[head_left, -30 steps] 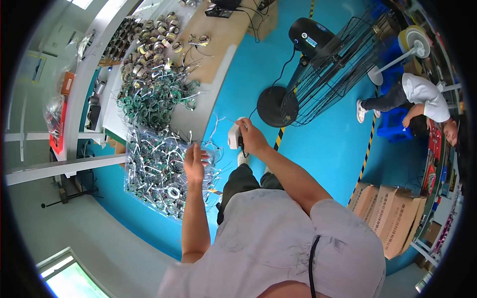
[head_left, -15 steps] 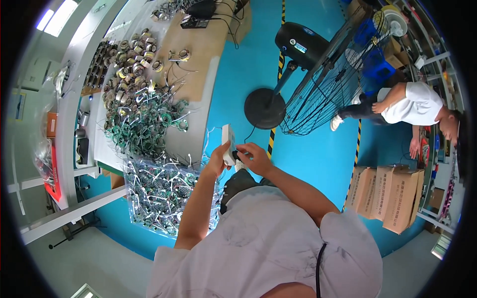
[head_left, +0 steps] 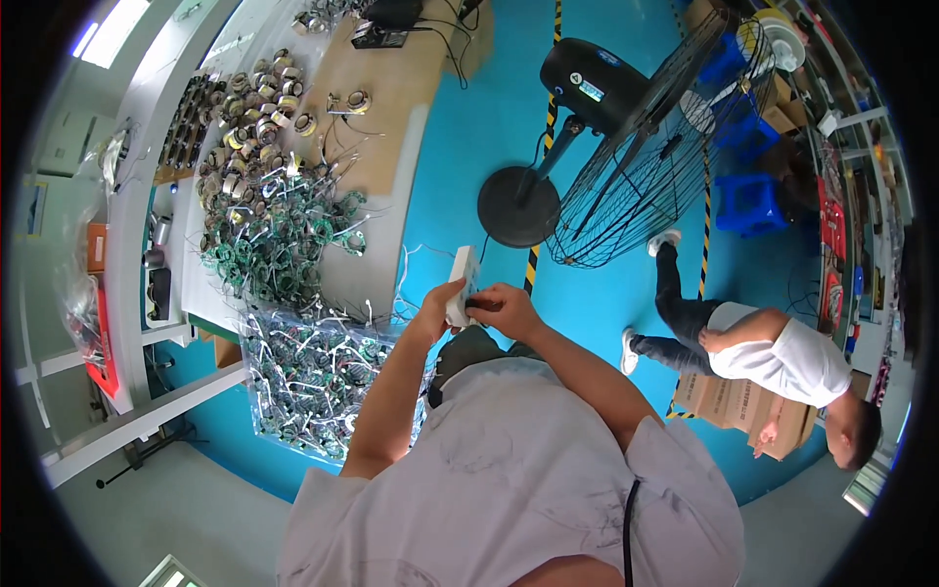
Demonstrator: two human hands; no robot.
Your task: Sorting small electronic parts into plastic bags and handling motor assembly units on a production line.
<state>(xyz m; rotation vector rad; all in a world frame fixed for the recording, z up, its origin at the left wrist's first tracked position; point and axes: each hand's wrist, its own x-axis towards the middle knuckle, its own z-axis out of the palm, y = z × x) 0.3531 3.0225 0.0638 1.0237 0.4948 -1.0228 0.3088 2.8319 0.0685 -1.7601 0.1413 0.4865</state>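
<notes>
A white power strip [head_left: 464, 279] is held upright in front of my body, a thin white cord trailing off toward the bench side. My left hand [head_left: 433, 311] grips it from the left, fingers closed round its lower part. Against the strip's right face, my right hand [head_left: 509, 313] pinches a small black plug [head_left: 477, 305], largely covered by the fingers. Whether the plug sits fully in a socket cannot be seen.
A black pedestal fan [head_left: 597, 83] with a wide wire cage stands ahead. The bench [head_left: 377, 230] at left bears piled green-wired coils [head_left: 279, 230]; a bag of similar parts [head_left: 318, 382] lies below it. A person [head_left: 773, 352] walks past cartons [head_left: 729, 399] at right.
The power strip has shifted slightly to the right and tilted, with both hands still at it. At right, the person has walked nearer, passing in front of the cartons; a blue stool is now uncovered.
</notes>
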